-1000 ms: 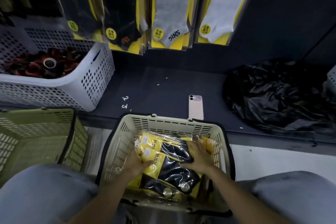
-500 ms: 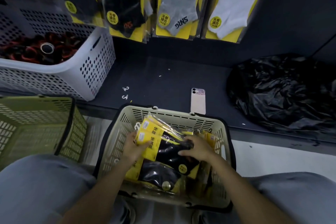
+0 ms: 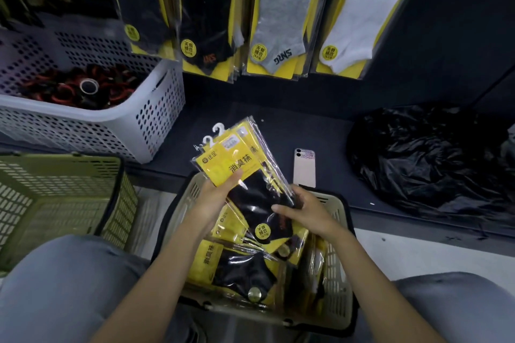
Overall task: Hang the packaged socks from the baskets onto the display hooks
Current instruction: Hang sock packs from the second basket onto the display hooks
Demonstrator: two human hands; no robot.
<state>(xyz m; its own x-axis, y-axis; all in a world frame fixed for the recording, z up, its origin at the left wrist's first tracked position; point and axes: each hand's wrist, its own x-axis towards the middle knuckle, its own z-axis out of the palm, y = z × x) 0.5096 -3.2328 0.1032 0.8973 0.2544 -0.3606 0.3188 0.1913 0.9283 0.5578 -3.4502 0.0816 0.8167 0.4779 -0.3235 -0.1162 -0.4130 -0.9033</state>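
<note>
Yellow-carded packs of black socks, fanned in a small bundle with white hanger hooks at the far end, are held just above a beige basket. The left hand has its grip clamped on the bundle's left edge, thumb across the yellow card. The right hand clamps the right edge. Loose packs lie in the basket. Hanging packs line the far display. On the dark shelf lie a phone, a black plastic bag at right and a white basket at left.
</note>
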